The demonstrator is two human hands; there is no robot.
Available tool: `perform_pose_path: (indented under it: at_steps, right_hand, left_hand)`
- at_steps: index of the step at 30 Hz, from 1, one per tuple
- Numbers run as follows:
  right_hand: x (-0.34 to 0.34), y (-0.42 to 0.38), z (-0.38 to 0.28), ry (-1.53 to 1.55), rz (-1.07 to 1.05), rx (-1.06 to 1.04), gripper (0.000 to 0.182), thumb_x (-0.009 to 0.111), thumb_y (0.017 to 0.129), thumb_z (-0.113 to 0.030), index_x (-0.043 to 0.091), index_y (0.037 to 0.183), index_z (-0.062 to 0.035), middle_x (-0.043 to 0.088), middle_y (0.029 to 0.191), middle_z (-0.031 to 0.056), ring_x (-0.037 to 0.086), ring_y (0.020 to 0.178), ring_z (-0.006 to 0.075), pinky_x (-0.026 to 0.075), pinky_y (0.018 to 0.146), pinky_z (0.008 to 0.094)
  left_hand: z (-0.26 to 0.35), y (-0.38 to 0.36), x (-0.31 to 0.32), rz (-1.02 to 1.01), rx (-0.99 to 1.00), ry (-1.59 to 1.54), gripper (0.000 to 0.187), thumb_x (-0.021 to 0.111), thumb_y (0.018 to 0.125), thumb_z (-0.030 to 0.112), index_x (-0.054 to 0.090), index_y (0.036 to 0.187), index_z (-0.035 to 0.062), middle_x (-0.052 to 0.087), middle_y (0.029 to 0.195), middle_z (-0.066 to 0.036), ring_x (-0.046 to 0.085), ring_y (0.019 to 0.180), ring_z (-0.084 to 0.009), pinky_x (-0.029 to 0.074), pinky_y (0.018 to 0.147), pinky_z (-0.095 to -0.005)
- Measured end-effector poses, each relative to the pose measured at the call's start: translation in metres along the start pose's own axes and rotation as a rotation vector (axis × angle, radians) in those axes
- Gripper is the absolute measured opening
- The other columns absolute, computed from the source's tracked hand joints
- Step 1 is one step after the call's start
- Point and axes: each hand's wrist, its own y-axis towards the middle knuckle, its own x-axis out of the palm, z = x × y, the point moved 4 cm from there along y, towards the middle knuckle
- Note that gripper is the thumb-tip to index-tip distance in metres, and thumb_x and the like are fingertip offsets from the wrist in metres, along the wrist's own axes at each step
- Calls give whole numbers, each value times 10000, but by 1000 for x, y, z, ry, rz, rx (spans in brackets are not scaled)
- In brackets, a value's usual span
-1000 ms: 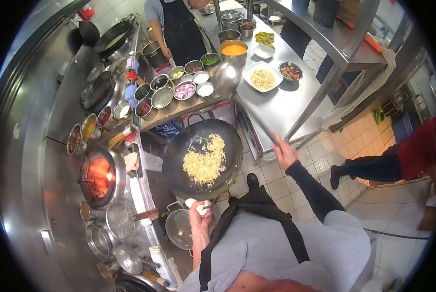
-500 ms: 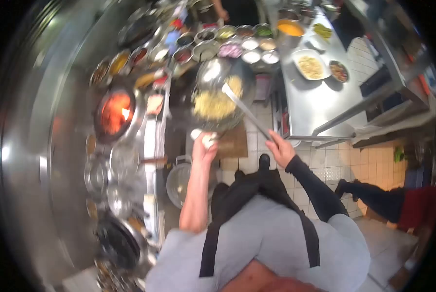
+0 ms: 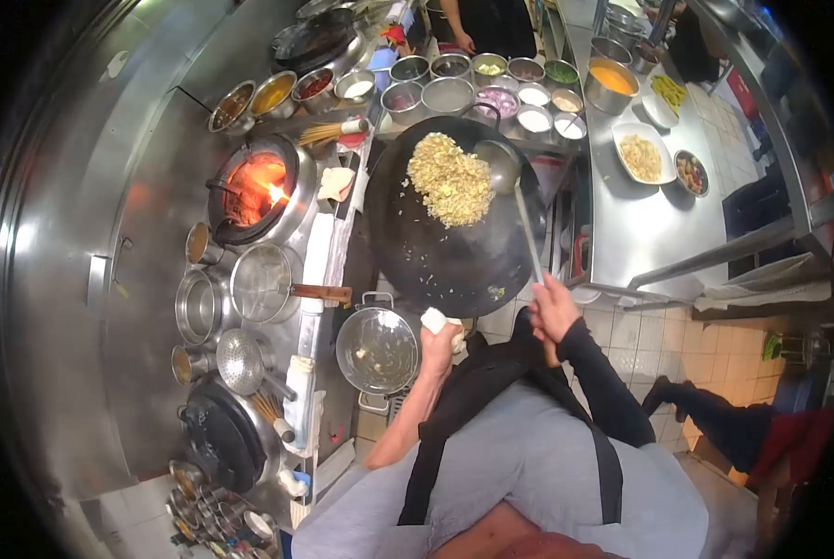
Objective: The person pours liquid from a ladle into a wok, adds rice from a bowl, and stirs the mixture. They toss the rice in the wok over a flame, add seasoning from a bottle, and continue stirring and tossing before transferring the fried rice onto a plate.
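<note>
A large black wok [image 3: 408, 244] is held out in front of me, with fried rice [image 3: 450, 182] heaped in its far half and loose grains scattered nearer me. My left hand [image 3: 436, 352] is closed around a folded white cloth [image 3: 434, 320] at the wok's near edge; the part of the wok beneath the cloth is hidden. In my right hand [image 3: 555, 312] is the handle of a long metal ladle [image 3: 501, 166]. Its bowl rests inside the wok, against the right side of the rice.
Left of me a burner [image 3: 249, 191] glows with open flame. A strainer [image 3: 263, 282] and a pot of liquid [image 3: 377, 349] stand close by. Ingredient bowls [image 3: 448, 95] line the far side. A steel counter [image 3: 631, 242] holds dishes; another person's hand [image 3: 464, 42] is beyond.
The wok has shifted to the right, and its inside shows more fully. The rice is gathered in one heap. The ladle's bowl has moved to the right of the rice, and both hands are lower.
</note>
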Motion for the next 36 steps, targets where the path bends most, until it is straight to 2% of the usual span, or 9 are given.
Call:
perform_pose_path:
  at_steps: [3, 6, 13, 16, 20, 22, 25, 33, 36]
  right_hand:
    - [23, 29, 10, 582, -404, 190, 210, 538, 1094, -249, 538, 1242, -101, 498, 776, -5, 423, 527, 65, 362, 434, 236]
    - [18, 36, 28, 1288, -559, 595, 324, 519, 1103, -244, 489, 1303, 9, 478, 839, 18, 423, 550, 48, 378, 430, 215]
    - [-64, -13, 7, 1515, -625, 504, 470, 425, 1136, -278, 443, 1444, 76, 446, 840, 27, 437, 529, 47, 433, 418, 211]
    - [-114, -29, -22, 1368, -586, 230, 438, 494, 1114, -265, 467, 1431, 35, 475, 829, 5, 428, 517, 21, 402, 406, 194]
    - [-178, -14, -65, 969, -228, -78, 362, 507, 1111, -331, 524, 1358, -67, 472, 778, -28, 414, 501, 11, 362, 383, 203]
    - [-190, 14, -84, 591, 184, -207, 235, 537, 1096, -323, 544, 1240, -138, 454, 725, -32, 409, 476, 40, 368, 378, 254]
    - [-218, 89, -70, 421, 517, -317, 175, 550, 1076, -297, 516, 1138, -137, 458, 704, 1, 393, 450, 85, 369, 351, 303]
    - [-276, 143, -73, 366, 616, -266, 219, 566, 1062, -285, 530, 1190, -112, 440, 677, -2, 384, 437, 85, 347, 330, 300]
    - [-285, 147, -62, 194, 620, -257, 230, 565, 1045, -259, 521, 1163, -66, 561, 664, 108, 577, 474, 273, 486, 426, 461]
  left_hand:
    - [13, 12, 7, -60, -285, -110, 103, 619, 869, 59, 603, 942, -11, 655, 775, -121, 594, 547, -178, 455, 442, -275]
    - [11, 17, 5, -129, -519, -227, 81, 599, 906, 94, 564, 872, 29, 654, 768, -157, 554, 515, -165, 357, 383, -241]
    - [3, 28, 29, -209, -565, -116, 106, 606, 912, 108, 552, 914, 16, 659, 778, -182, 554, 505, -177, 367, 373, -244]
    - [15, 45, 61, -307, -572, -147, 140, 623, 881, 78, 583, 891, -56, 658, 752, -179, 569, 496, -172, 377, 365, -239]
    - [19, 64, 88, -317, -515, -107, 164, 623, 883, 96, 580, 928, -56, 663, 778, -190, 570, 504, -186, 379, 370, -242]
    - [21, 67, 95, -319, -523, -104, 171, 622, 884, 100, 578, 941, -55, 664, 781, -190, 568, 502, -190, 379, 370, -244]
    - [18, 66, 91, -310, -568, -137, 174, 619, 885, 103, 577, 952, -52, 666, 781, -191, 570, 503, -194, 380, 369, -249]
    - [3, 51, 62, -164, -625, -157, 114, 596, 891, 90, 570, 923, -17, 665, 776, -206, 579, 519, -205, 371, 363, -246]
    - [1, 45, 38, -139, -644, -167, 105, 597, 885, 94, 569, 904, -5, 663, 770, -197, 588, 534, -213, 371, 365, -243]
